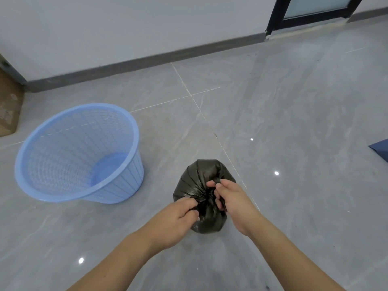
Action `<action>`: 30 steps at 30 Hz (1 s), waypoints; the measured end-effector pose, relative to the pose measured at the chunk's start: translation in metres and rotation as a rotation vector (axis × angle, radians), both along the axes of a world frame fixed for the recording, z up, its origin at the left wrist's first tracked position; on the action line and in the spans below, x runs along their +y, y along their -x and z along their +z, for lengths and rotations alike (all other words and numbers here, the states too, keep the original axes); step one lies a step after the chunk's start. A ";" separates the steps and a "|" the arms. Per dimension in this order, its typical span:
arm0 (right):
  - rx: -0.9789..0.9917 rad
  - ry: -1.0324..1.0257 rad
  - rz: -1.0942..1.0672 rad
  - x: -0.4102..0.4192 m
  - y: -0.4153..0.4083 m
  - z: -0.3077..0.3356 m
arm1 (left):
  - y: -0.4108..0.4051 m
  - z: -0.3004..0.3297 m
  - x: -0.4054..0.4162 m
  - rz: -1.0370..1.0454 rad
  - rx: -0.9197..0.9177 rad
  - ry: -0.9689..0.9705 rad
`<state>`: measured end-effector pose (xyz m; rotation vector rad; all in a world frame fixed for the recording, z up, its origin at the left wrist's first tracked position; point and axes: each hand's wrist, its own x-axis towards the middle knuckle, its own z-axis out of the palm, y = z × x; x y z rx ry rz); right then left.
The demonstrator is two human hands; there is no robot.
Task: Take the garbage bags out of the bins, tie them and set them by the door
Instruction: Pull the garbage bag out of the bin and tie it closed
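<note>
A small black garbage bag (199, 177) sits on the grey tiled floor in front of me, its top gathered into a bunch. My left hand (176, 219) grips the gathered plastic from the left. My right hand (233, 200) pinches the bag's neck from the right, fingers curled into the folds. To the left stands a light blue plastic bin (63, 156) with mesh walls, upright and with nothing inside it.
A black-framed door (310, 11) with frosted glass is at the far right along the white wall. A brown mat (8, 106) lies at the left edge. A dark blue object (381, 149) pokes in at the right edge.
</note>
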<state>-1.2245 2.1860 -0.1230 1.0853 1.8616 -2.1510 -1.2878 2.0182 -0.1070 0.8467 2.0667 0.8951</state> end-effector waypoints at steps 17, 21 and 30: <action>0.095 -1.073 0.754 -0.008 0.007 -0.005 | 0.047 0.015 0.001 0.128 0.347 -0.076; 0.206 -1.316 0.738 -0.001 0.005 -0.010 | 0.043 0.014 0.001 0.236 0.105 -0.067; 0.317 -1.630 0.565 0.011 -0.004 -0.010 | 0.033 0.007 0.004 0.270 0.084 -0.062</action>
